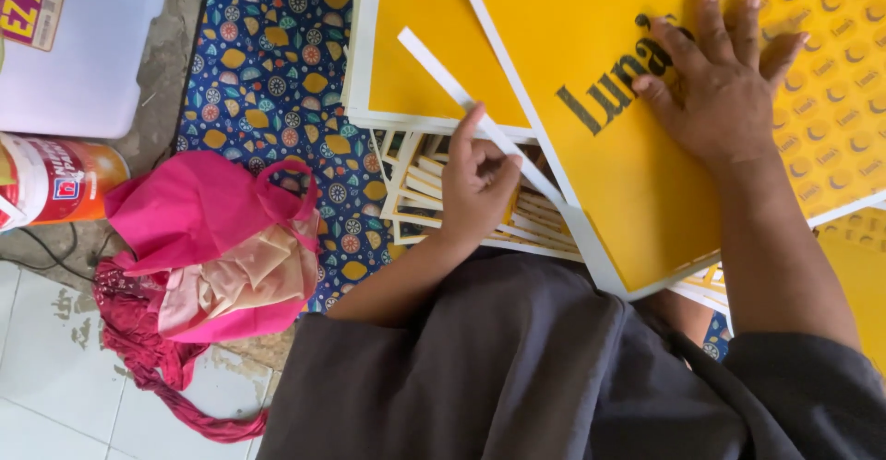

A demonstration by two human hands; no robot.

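While your attention sits on the sheets, notice what lies at the far left: a white plastic container (pixel 88 49), an orange-and-white can (pixel 51 181) lying on its side, and just beside it a pink cloth bag (pixel 217 238) with red fabric trailing onto the tiled floor (pixel 55 368). None of that touches your work, but a sheet sliding off the blue patterned mat (pixel 272 82) could land on gritty floor and pick up dirt.

Next comes your left hand (pixel 475 188). Its thumb and fingers are pinched closed on a narrow white strip (pixel 480 109), with the forefinger raised along it. That strip looks thin, so I judge that a sideways tug could tear it or crease it. Under the hand lies a loose pile of cut yellow-and-white frames (pixel 420 192); dragging your wrist across them might scatter or bend them.

Further right, your right hand (pixel 724 86) lies flat, fingers spread, pressing on the large yellow printed sheet (pixel 591 202), grasping nothing. This sheet overhangs your lap, resting on other yellow sheets (pixel 434 35). Ease the pressure and it may slip toward you, pulling the strip askew.
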